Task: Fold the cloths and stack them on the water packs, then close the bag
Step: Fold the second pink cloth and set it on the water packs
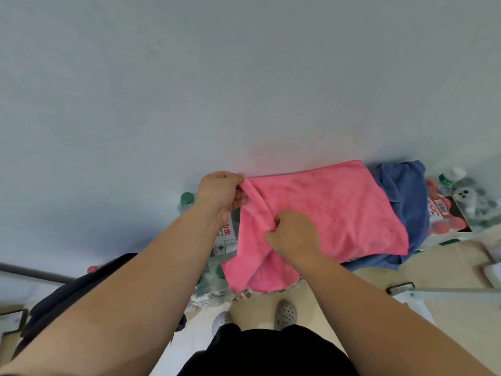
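Where pink cloth [325, 207] lies: on water packs [214, 275].
Left grip [219, 195]: pinches 10 o'clock corner.
Right grip [294, 233]: clamps 8 o'clock fold.
Room: grey wall [244, 77], pale floor [374, 278].

Plain pale wall [244, 77] above beige floor [379, 278].

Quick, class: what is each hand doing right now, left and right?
Left hand: pinching the far corner of the pink cloth.
Right hand: gripping a fold of the same cloth.
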